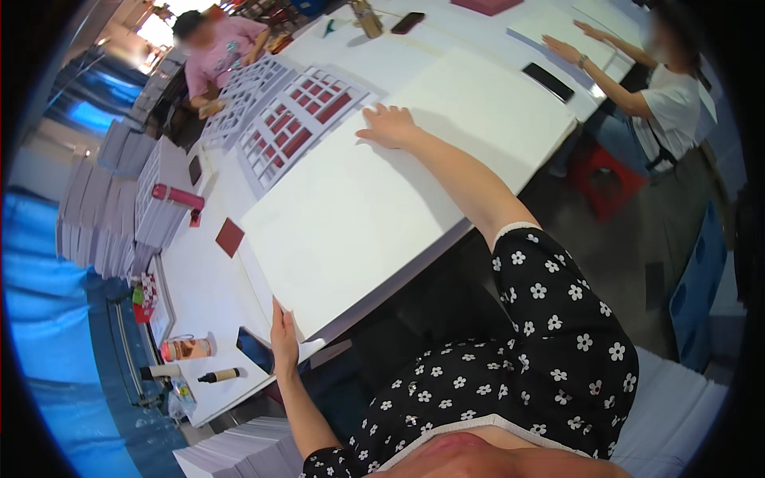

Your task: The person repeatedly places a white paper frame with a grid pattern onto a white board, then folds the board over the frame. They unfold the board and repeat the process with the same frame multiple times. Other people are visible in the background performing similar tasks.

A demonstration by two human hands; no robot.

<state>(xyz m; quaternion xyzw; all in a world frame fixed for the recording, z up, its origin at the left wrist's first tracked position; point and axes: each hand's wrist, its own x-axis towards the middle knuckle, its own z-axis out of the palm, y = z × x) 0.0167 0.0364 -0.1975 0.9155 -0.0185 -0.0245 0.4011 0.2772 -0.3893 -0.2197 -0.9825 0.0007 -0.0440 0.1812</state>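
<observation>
A large white board or stack of sheets (366, 231) lies flat on the table before me. My right hand (390, 127) rests on its far side, palm down with fingers spread. Along the board's near left corner, my left hand (284, 341) is held upright, fingers straight and against the edge. Just beyond the board lies a white lattice panel (307, 111) with rows of square openings, dark red showing through several of them. Another lattice panel (249, 95) sits behind it. A small dark red square card (229, 237) lies left of the board.
Tall stacks of white panels (100, 207) stand at left. A pink bottle (177, 196), a dark phone (255, 349), a marker-like tube (219, 375) and a patterned cup (186, 349) are on the table. Co-workers sit at far left (227, 60) and right (669, 103). A red stool (606, 179) stands at right.
</observation>
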